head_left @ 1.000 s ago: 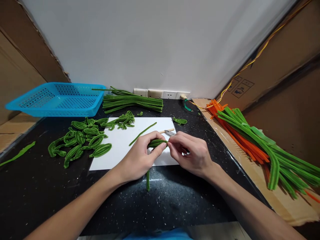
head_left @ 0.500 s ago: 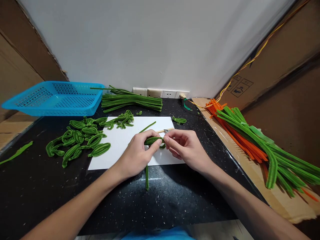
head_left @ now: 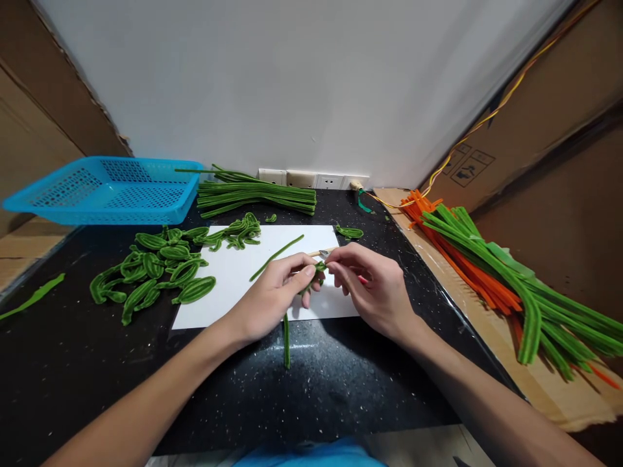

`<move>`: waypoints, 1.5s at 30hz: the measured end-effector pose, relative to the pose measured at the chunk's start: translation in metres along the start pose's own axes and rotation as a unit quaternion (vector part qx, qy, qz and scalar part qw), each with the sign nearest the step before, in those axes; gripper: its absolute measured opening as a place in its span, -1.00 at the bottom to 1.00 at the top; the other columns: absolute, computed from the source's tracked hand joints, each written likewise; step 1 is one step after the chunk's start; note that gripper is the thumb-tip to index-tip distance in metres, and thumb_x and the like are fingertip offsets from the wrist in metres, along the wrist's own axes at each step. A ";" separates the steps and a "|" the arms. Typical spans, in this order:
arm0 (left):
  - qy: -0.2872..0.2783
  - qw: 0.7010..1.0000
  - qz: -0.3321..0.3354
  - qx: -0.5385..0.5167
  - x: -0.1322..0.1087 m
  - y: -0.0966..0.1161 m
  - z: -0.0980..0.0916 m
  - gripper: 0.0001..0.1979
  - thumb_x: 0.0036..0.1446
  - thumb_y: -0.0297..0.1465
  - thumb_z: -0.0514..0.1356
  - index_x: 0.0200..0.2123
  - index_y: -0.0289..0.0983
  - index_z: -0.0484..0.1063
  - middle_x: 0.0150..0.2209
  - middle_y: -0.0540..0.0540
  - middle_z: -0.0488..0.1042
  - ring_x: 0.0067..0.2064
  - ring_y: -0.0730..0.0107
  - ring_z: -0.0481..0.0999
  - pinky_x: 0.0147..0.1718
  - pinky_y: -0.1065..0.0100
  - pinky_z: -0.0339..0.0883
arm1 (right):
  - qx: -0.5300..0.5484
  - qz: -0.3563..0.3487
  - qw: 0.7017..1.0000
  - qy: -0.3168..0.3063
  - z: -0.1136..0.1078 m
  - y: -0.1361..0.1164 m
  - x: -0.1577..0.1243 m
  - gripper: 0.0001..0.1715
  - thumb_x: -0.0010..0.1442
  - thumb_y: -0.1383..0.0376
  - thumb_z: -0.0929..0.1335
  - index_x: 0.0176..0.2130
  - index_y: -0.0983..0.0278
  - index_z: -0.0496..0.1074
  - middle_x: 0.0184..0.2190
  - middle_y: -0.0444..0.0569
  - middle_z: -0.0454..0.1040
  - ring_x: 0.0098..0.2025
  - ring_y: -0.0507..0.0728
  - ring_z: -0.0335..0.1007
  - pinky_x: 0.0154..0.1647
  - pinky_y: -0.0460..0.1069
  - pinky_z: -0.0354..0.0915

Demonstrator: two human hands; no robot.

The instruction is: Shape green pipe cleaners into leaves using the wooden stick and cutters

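Observation:
Over the white sheet [head_left: 204, 311], my left hand [head_left: 280, 292] is closed on a green pipe cleaner leaf [head_left: 320, 266], mostly hidden by the fingers. My right hand [head_left: 374, 285] pinches the leaf's end with thumb and forefinger. Just behind the fingertips lies a tool with a wooden handle and metal tip [head_left: 321, 253]. On the sheet beside my left hand rests a thin green pipe cleaner [head_left: 277, 257]. Another green stem [head_left: 287, 344] sticks out below my left hand over the black tabletop.
Left of the sheet is a pile of bent green leaf shapes [head_left: 168, 256]. A blue basket [head_left: 182, 211] stands at the back left, beside a green pipe cleaner bundle [head_left: 257, 198]. Orange [head_left: 467, 272] and green pipe cleaners [head_left: 555, 311] lie on cardboard at right. Wall sockets [head_left: 328, 182] line the back.
My left hand has turned and shifted slightly right, so its fingers now cover most of the leaf. My right hand has moved slightly right, still pinching at the leaf's end.

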State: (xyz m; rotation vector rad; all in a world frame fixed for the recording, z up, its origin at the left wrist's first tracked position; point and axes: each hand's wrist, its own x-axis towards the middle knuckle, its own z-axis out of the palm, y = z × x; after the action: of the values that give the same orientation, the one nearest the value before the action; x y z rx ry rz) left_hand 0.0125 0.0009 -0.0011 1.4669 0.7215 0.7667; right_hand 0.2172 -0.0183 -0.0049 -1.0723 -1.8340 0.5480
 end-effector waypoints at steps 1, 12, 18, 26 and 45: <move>0.003 1.000 0.016 0.016 0.000 0.000 0.001 -0.76 0.45 -0.27 0.13 -0.20 -0.28 0.50 -0.31 -0.03 0.45 -0.31 0.41 0.45 -0.23 0.33 0.34 | 0.029 0.027 0.999 0.008 0.000 0.001 0.000 -0.90 0.42 0.29 0.40 -0.20 0.23 0.50 -0.37 -0.09 0.52 -0.45 0.01 0.41 -0.50 -0.06 0.37; 0.082 0.975 -0.041 -0.202 0.001 0.001 0.000 -0.76 0.22 -0.30 0.42 -0.14 -0.30 0.52 -0.29 -0.05 0.60 -0.24 0.40 0.59 -0.12 0.35 0.41 | 0.100 0.072 0.992 -0.007 0.007 -0.006 -0.002 -0.84 0.38 0.19 0.45 -0.13 0.24 0.56 -0.24 -0.04 0.57 -0.37 0.03 0.47 -0.49 -0.09 0.39; 0.085 0.975 -0.044 -0.201 0.003 -0.003 0.001 -0.72 0.15 -0.29 0.47 -0.21 -0.33 0.53 -0.25 -0.04 0.56 -0.25 0.41 0.59 -0.15 0.35 0.44 | 0.105 0.085 0.991 -0.016 0.010 -0.009 -0.002 -0.86 0.35 0.22 0.46 -0.16 0.26 0.56 -0.23 -0.01 0.58 -0.36 0.04 0.46 -0.46 -0.08 0.42; 0.115 0.988 -0.018 -0.105 0.004 -0.008 0.002 -0.74 0.10 -0.34 0.49 -0.28 -0.30 0.48 -0.27 -0.01 0.50 -0.18 0.42 0.49 -0.14 0.39 0.33 | 0.122 0.132 0.983 -0.030 0.009 -0.012 0.002 -0.85 0.21 0.28 0.50 -0.34 0.29 0.51 -0.48 -0.11 0.51 -0.52 0.00 0.38 -0.58 -0.11 0.29; 0.177 0.974 0.023 -0.137 0.005 -0.013 0.008 -0.53 0.05 -0.27 0.51 -0.40 -0.23 0.21 -0.38 0.02 0.50 -0.35 0.49 0.44 -0.30 0.40 0.30 | 0.054 0.140 0.987 -0.062 0.012 -0.005 0.000 -0.86 0.17 0.32 0.44 -0.43 0.30 0.49 -0.56 -0.13 0.46 -0.53 -0.01 0.29 -0.53 -0.11 0.24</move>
State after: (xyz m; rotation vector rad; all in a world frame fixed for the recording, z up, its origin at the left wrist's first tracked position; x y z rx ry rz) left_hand 0.0219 0.0006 -0.0142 1.1118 0.8137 1.1347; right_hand 0.2047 -0.0198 -0.0068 -1.2540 -1.7481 0.8871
